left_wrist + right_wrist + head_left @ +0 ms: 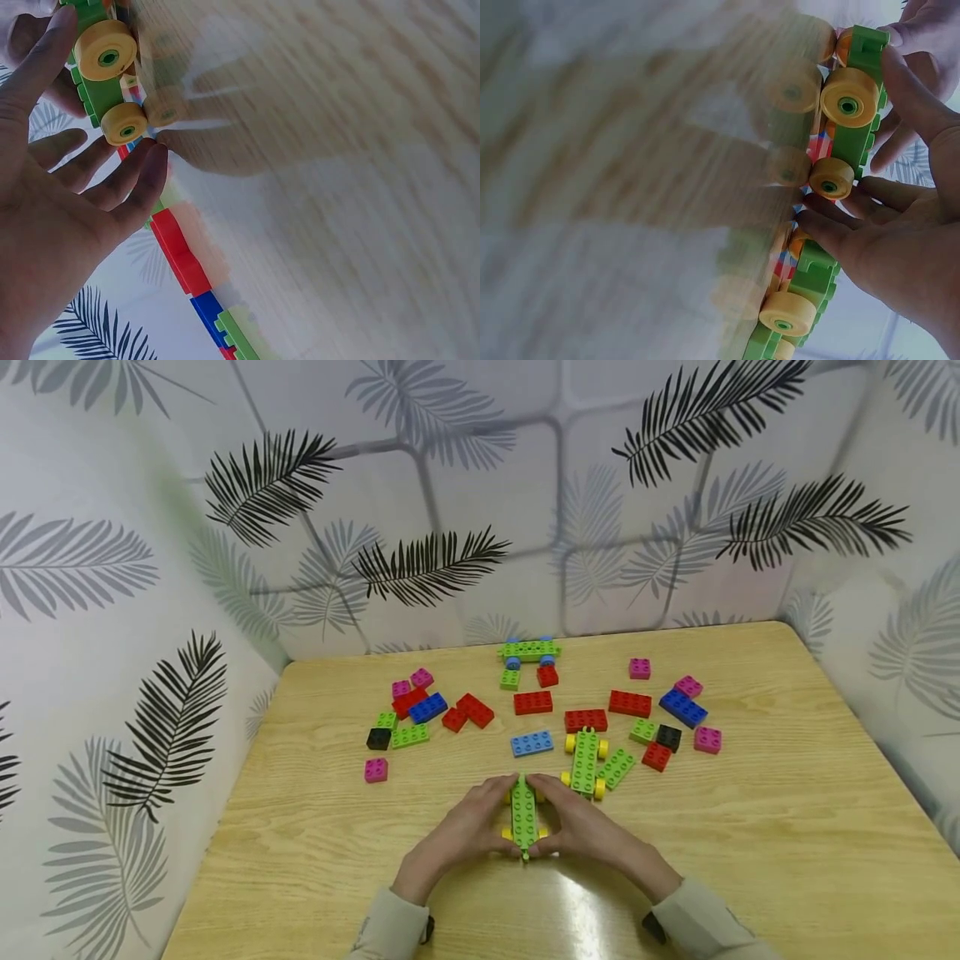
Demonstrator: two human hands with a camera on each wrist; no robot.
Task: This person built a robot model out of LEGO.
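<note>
Both hands are around a green toy car base with yellow wheels (524,817), which stands on the table with its studs up. My left hand (474,825) holds it from the left, thumb at the near end and fingers by the far wheel. From the other side my right hand (590,828) grips it in the same way. A second green car base with yellow wheels (585,763) stands just beyond the right hand. Beside that one lies a flat green plate (617,769). In the right wrist view, the held base's yellow wheel (849,97) rests on the tabletop.
Farther back stands a green car base with blue wheels (529,651). A light blue plate (532,743) lies ahead of the hands. Loose bricks spread to both sides, among them a black brick (378,739) and a dark blue brick (683,708). A patterned wall (480,602) borders the table.
</note>
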